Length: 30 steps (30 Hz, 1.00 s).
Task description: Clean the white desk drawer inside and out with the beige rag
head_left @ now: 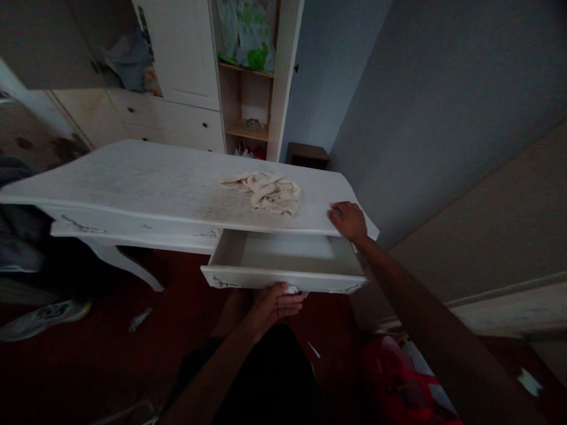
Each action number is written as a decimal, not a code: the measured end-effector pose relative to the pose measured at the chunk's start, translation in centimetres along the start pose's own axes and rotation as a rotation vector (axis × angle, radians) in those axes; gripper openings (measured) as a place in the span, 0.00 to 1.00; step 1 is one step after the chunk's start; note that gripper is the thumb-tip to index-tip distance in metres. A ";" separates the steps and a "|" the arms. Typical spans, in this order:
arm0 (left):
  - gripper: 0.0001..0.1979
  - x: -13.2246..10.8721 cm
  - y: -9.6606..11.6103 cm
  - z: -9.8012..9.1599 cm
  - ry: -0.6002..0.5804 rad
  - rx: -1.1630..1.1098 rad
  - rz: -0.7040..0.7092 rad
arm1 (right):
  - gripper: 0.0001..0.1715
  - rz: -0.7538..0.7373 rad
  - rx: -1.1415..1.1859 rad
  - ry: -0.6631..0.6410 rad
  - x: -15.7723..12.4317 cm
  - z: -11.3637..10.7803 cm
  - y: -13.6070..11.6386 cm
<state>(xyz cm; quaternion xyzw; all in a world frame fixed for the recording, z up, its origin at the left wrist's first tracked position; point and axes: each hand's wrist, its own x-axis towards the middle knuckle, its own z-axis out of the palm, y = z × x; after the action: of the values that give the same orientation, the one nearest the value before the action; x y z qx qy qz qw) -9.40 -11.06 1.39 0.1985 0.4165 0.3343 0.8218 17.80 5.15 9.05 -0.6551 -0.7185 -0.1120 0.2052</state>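
Observation:
A white desk (146, 177) with a smudged top spans the view, its right-hand drawer (283, 277) pulled out and showing a bare bottom. Below the drawer front, my left hand (274, 304) has its thumb and fingers around the pale drawer knob (291, 290), which is partly hidden. On the desktop's right end rests my right hand (349, 221), fingers curled. Something small and greyish shows between its thumb and fingers, too dim to name. A crumpled cream cloth (274, 192) lies on the desktop to the left of that hand.
Behind the desk stands a white cabinet (186, 53) with shelves holding plastic bags (250, 35). A grey wall (447, 106) borders the right side. Red bags (394, 378) lie on the dark red floor at lower right; a shoe (48, 319) is at left.

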 end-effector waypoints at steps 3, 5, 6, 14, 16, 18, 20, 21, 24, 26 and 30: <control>0.13 -0.8 -0.4 0.1 0.031 -0.011 -0.011 | 0.22 0.008 -0.002 -0.009 0.0 -0.1 -0.1; 0.13 -1.3 -0.6 0.1 0.025 -0.019 -0.002 | 0.22 0.016 -0.001 -0.007 0.0 -0.1 -0.1; 0.12 -1.5 -0.8 0.0 0.020 -0.025 0.001 | 0.22 0.017 -0.001 -0.004 0.0 -0.1 -0.1; 0.13 -2.4 -1.8 -0.9 -0.047 -0.111 -0.047 | 0.21 0.010 -0.003 0.013 -0.1 0.0 -0.1; 0.14 -2.4 -1.9 -0.9 -0.078 -0.167 -0.081 | 0.21 0.006 -0.001 0.012 0.0 0.0 -0.1; 0.15 -2.3 -2.0 -0.9 -0.094 -0.210 -0.106 | 0.21 0.004 0.000 0.013 0.0 0.0 -0.1; 0.15 -2.3 -2.1 -0.9 -0.093 -0.234 -0.116 | 0.22 0.005 0.002 0.017 0.0 0.0 -0.1; 0.15 -2.3 -2.1 -0.8 -0.087 -0.239 -0.114 | 0.22 0.007 0.002 0.019 0.0 0.0 -0.1; 0.15 -2.4 -2.1 -0.7 -0.062 -0.234 -0.104 | 0.22 0.014 -0.003 0.019 0.0 -0.1 -0.3; 0.15 -2.6 -2.2 -0.7 -0.046 -0.230 -0.103 | 0.22 0.014 -0.004 0.016 -0.1 -0.1 -0.3; 0.12 -3.2 -3.0 -0.9 0.000 -0.241 -0.097 | 0.22 0.012 0.001 0.015 -0.1 -0.1 -0.3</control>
<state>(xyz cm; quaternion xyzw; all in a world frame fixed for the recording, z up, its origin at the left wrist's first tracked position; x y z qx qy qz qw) -10.39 -15.44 0.79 0.0780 0.3825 0.3420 0.8548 17.57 5.01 9.17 -0.6583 -0.7131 -0.1156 0.2115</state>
